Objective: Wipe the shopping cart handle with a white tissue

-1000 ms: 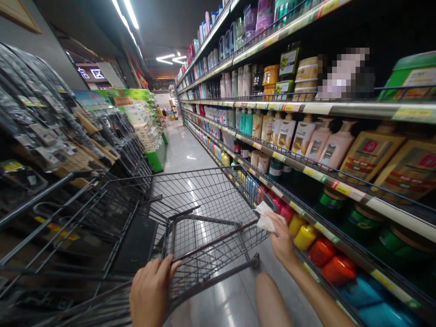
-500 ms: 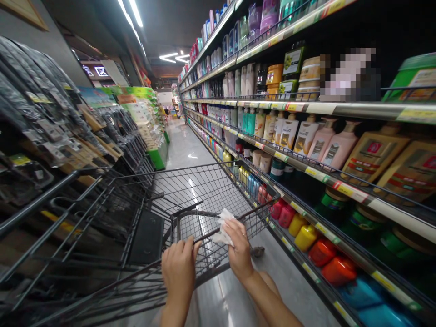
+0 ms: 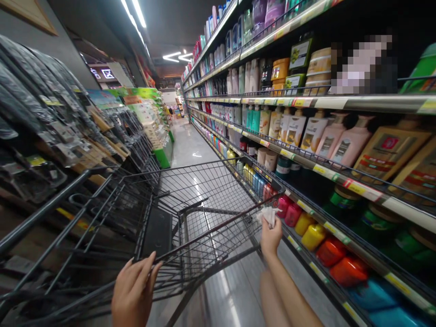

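A white tissue is bunched in the fingers of my right hand. That hand is by the right end of the black wire shopping cart, with the tissue against or just beside its near rail; the exact contact is hard to see. My left hand is lower and further left, its fingers stretched out and apart over the same rail, the tips seeming to touch it. The thumb's far side is hidden. Inside the cart, a black flat panel stands on the left.
Shelves on the right hold shampoo bottles, jars, and yellow and red bottles low down. Packaged goods hang along the left. A green-based display stands further up the shiny aisle floor.
My right hand has moved right along the rail with the tissue. My left hand has shifted left and down, and its fingers have loosened from their grip on the rail.
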The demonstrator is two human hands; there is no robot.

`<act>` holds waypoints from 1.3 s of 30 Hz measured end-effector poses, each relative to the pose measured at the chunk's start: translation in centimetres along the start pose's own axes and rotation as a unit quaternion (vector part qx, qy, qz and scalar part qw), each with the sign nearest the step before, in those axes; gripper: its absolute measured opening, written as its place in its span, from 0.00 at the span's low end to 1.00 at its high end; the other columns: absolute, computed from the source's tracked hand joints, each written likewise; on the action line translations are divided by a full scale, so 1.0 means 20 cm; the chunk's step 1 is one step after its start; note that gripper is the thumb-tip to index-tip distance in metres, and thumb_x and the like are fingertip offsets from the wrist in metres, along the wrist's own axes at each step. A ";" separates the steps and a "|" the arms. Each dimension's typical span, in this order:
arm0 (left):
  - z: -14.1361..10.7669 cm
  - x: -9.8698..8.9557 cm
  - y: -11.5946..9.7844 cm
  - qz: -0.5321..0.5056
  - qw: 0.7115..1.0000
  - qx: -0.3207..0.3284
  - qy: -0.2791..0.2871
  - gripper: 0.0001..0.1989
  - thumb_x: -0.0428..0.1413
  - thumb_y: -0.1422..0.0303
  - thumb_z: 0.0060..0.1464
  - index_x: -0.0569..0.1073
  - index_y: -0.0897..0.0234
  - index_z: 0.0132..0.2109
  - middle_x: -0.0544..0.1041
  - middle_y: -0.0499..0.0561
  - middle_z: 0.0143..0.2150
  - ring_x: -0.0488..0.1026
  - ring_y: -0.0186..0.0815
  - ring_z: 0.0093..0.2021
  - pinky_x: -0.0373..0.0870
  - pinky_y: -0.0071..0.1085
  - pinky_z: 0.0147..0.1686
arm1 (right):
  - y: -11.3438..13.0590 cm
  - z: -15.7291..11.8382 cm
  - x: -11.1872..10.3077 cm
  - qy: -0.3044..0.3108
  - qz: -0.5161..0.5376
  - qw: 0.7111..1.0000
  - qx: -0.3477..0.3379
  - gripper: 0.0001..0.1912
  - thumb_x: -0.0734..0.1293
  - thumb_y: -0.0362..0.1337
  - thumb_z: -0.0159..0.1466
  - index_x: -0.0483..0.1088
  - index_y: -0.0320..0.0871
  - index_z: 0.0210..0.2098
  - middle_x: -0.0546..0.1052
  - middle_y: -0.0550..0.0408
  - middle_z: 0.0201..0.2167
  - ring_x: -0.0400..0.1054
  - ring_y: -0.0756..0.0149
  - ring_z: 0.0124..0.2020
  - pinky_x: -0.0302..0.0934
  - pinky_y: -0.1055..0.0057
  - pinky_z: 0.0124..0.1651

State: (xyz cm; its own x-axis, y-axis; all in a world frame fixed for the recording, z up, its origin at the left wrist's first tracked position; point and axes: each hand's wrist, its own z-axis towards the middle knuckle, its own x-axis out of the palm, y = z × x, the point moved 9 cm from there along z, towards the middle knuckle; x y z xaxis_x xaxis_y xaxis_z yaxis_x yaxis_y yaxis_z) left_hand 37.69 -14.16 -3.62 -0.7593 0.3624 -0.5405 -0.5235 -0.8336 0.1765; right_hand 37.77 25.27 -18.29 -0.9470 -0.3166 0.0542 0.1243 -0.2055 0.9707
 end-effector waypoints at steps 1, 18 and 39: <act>0.00 0.00 0.01 -0.004 1.000 0.010 -0.005 0.26 0.55 0.69 0.56 0.62 0.60 0.61 0.75 0.51 0.33 0.71 0.37 0.35 0.67 0.38 0.47 | 0.02 -0.03 0.03 0.004 0.015 1.000 0.009 0.18 0.67 0.43 0.54 0.69 0.39 0.40 0.75 0.45 0.38 0.68 0.57 0.40 0.61 0.63 0.45; 0.09 0.04 0.02 -0.029 1.000 0.001 0.001 0.11 0.56 0.68 0.56 0.72 0.66 0.46 0.77 0.51 0.32 0.71 0.34 0.31 0.66 0.32 0.40 | 0.33 -0.80 0.40 0.211 0.079 0.973 -0.041 0.14 0.56 0.24 0.57 0.68 0.44 0.37 0.70 0.52 0.37 0.66 0.63 0.42 0.60 0.68 0.47; 0.09 0.08 0.02 -0.058 0.996 -0.061 0.004 0.07 0.54 0.66 0.57 0.74 0.62 0.41 0.77 0.49 0.30 0.71 0.33 0.30 0.63 0.31 0.36 | 0.06 -0.17 0.24 0.066 0.016 0.997 0.021 0.10 0.63 0.36 0.50 0.68 0.41 0.33 0.72 0.52 0.32 0.66 0.60 0.36 0.59 0.65 0.43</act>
State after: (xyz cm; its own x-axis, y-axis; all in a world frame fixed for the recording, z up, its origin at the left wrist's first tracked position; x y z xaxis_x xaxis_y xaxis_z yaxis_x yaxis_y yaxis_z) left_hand 35.53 -13.23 -3.01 -0.6931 0.4553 -0.5589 -0.5556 -0.8314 0.0117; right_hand 34.37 20.44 -17.68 -0.8949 -0.4427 0.0569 0.1392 -0.1555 0.9780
